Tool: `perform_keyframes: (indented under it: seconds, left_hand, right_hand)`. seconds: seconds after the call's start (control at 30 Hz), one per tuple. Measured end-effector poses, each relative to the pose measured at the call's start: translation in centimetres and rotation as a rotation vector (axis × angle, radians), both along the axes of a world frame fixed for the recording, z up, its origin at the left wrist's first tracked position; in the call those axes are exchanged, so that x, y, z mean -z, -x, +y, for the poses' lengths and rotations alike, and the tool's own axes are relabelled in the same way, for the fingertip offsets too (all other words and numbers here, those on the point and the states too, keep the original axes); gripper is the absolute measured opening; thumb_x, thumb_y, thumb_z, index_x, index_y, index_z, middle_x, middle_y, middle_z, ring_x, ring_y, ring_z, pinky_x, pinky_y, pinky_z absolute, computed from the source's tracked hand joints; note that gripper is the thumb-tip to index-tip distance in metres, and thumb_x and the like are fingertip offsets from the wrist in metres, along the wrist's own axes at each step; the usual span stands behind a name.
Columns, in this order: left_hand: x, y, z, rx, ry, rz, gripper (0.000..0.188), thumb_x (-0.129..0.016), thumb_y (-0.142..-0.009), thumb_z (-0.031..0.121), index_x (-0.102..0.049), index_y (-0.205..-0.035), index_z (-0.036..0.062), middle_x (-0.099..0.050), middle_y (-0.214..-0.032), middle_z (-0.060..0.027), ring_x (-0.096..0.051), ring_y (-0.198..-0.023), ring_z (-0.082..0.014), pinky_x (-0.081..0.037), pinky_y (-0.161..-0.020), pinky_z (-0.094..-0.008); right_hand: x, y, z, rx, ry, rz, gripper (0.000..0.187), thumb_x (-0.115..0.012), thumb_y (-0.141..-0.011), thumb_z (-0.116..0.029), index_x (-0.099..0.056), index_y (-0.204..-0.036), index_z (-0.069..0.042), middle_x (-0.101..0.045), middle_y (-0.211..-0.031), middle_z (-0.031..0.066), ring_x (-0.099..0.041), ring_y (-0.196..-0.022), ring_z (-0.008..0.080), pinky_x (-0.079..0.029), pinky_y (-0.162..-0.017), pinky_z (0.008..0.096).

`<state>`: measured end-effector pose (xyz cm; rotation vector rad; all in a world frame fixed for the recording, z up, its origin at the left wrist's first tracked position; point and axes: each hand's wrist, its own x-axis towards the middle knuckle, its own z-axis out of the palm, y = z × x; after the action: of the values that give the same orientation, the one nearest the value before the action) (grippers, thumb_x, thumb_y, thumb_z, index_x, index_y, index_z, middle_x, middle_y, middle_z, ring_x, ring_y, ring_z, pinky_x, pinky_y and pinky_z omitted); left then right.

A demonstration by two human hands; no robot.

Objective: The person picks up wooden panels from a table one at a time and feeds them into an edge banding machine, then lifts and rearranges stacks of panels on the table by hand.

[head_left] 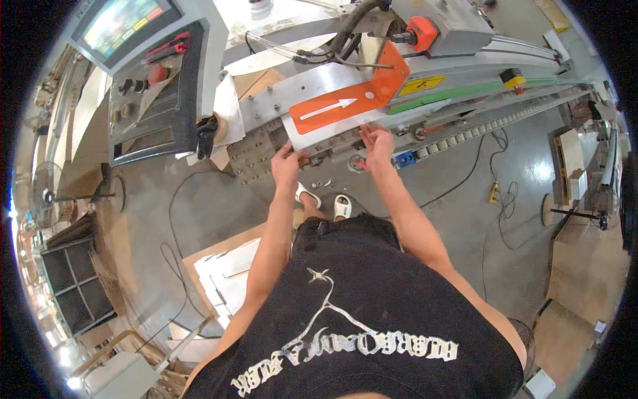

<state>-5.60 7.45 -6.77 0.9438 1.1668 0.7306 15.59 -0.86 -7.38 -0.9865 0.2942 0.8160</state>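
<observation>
A white board (321, 135) lies on the machine's metal bed, partly hidden beneath an orange guard (342, 106) with a white arrow. At the board's near left corner, my left hand (286, 166) is closed on its edge, fingertips against the white surface. My right hand (377, 145) is at the near right edge of the board. Its fingertips touch that edge while the thumb stands apart, lower down beside the machine's rail. What lies under the right fingers is partly hidden.
A control panel (143, 100) with a lit screen stands at the left; a dark glove (207, 136) hangs at its corner. A roller track (458, 138) runs off to the right. Cables (465, 183) lie on the grey floor. White sheets (229, 272) lie on cardboard at lower left.
</observation>
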Motion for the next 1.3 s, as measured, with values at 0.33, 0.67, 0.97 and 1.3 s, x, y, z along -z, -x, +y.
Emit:
perform_keyframes:
  seconds: [0.33,0.67,0.97,1.3]
  left_hand:
    - [0.4,-2.0,-1.5,0.547,-0.132,0.166,0.038,-0.053,-0.086,0.009,-0.056,-0.123,0.0043,-0.068,-0.094,-0.0133,-0.066,-0.081,-0.0187,-0.053,-0.073,-0.0308]
    - [18.2,22.8,-17.0,0.148,-0.028,0.859,0.043,-0.069,-0.073,0.025,-0.061,-0.113,0.0096,-0.067,-0.096,-0.0147,-0.063,-0.090,-0.0296,-0.048,-0.082,-0.0425]
    - [24.1,38.3,-24.2,-0.810,0.909,1.127,0.115,-0.074,-0.063,0.061,-0.017,-0.145,0.0050,-0.033,-0.132,-0.0368,-0.040,-0.120,-0.0495,-0.038,-0.098,-0.0528]
    - [27.8,37.4,-23.0,-0.926,1.040,0.926,0.141,-0.077,-0.051,0.067,0.001,-0.145,-0.0023,-0.024,-0.135,-0.0452,-0.031,-0.128,-0.0519,-0.035,-0.103,-0.0498]
  right_hand:
    - [4.2,-9.9,-7.5,-0.642,0.699,-1.366,0.031,-0.054,-0.087,-0.022,-0.062,-0.111,-0.003,-0.060,-0.115,0.0127,-0.053,-0.110,0.0269,-0.040,-0.095,0.0352]
    - [6.1,-7.6,-11.6,-0.698,1.020,-2.232,0.045,-0.054,-0.089,-0.042,-0.056,-0.120,-0.009,-0.044,-0.137,0.0092,-0.034,-0.131,0.0285,-0.016,-0.104,0.0585]
    - [7.8,-9.7,-11.2,-0.797,1.111,-2.308,0.037,-0.056,-0.089,-0.039,-0.058,-0.117,-0.014,-0.050,-0.127,0.0090,-0.037,-0.125,0.0305,-0.020,-0.101,0.0560]
    - [7.4,-11.4,-11.3,-0.964,1.105,-2.252,0.036,-0.058,-0.087,-0.036,-0.061,-0.115,-0.014,-0.053,-0.125,0.0098,-0.045,-0.118,0.0291,-0.028,-0.100,0.0495]
